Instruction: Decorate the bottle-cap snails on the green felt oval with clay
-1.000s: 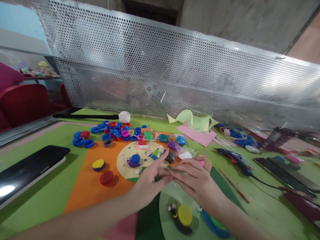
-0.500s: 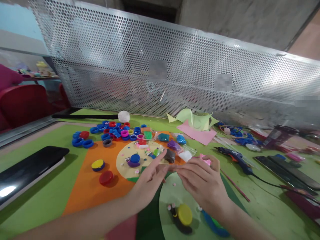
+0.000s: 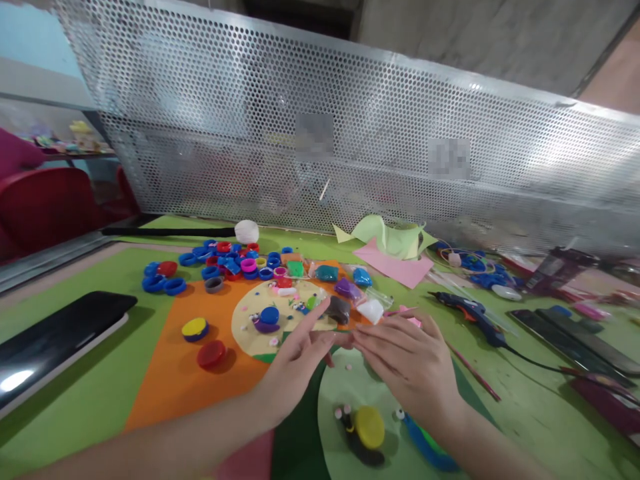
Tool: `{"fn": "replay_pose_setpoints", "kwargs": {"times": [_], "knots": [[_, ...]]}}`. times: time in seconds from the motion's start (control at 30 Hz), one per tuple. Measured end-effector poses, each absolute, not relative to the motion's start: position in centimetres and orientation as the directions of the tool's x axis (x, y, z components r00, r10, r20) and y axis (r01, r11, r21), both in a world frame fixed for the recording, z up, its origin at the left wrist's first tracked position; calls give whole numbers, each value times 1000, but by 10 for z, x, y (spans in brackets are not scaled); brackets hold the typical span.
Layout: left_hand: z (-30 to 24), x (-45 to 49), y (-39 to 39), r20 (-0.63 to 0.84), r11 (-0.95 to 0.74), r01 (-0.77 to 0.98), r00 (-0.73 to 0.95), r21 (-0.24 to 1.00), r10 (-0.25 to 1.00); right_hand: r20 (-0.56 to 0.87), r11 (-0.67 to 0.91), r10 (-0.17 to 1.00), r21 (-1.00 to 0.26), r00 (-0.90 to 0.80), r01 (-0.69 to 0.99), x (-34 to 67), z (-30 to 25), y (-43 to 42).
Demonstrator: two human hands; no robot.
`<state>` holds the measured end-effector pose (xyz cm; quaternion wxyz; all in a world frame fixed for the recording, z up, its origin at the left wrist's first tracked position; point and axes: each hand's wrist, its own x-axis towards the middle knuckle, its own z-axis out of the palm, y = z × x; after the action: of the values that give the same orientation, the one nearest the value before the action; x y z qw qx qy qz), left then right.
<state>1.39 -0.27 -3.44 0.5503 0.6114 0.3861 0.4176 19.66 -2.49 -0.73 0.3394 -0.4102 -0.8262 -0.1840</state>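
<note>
My left hand [image 3: 297,363] is over the middle of the mat, its index finger stretched out and another finger pointing towards my right hand [image 3: 411,357]. The right fingers are pressed together, their tips meeting that left finger. Anything between the tips is too small or hidden to make out. Below lies a pale green paper circle [image 3: 334,400] bearing a snail-like figure with a yellow bottle cap [image 3: 370,427] on a black body. A blue and green piece [image 3: 429,443] is partly covered by my right wrist. Just beyond the fingers are a dark clay packet [image 3: 339,310] and a white clay packet [image 3: 371,311].
A cream paper circle [image 3: 245,340] carries small cap figures. Loose bottle caps [image 3: 213,285] are heaped behind it. A phone [image 3: 60,340] lies at left; a glue gun [image 3: 470,315] with its cord and a thin stick [image 3: 475,373] lie at right. A perforated metal panel [image 3: 380,120] stands behind.
The right fingers have shifted slightly against the left finger, and the right hand's fingers lie a little flatter. Otherwise the hands and objects stay nearly in place.
</note>
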Motion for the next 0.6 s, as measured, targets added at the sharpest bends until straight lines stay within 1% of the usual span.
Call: {"fn": "replay_pose_setpoints", "kwargs": {"times": [0.1,0.17,0.23,0.4,0.5,0.6], "knots": [[-36,14,-3,42,-32,-34,351,999,936,735,634,500,50,-458,772,197,-7,-24],[-38,14,-4,41,-33,-28,353,999,935,746,624,517,8,-420,781,197,-8,-22],[-40,13,-4,67,-55,-43,382,998,922,723,593,581,-60,-375,803,197,-9,-21],[-39,12,-6,137,-45,-191,503,981,854,590,532,745,-242,-312,812,196,-12,-21],[-36,13,-11,146,-16,-237,544,971,826,514,501,811,-358,-282,788,194,-12,-23],[-33,15,-15,161,38,-305,600,952,784,461,486,841,-417,-281,768,194,-12,-26]]}}
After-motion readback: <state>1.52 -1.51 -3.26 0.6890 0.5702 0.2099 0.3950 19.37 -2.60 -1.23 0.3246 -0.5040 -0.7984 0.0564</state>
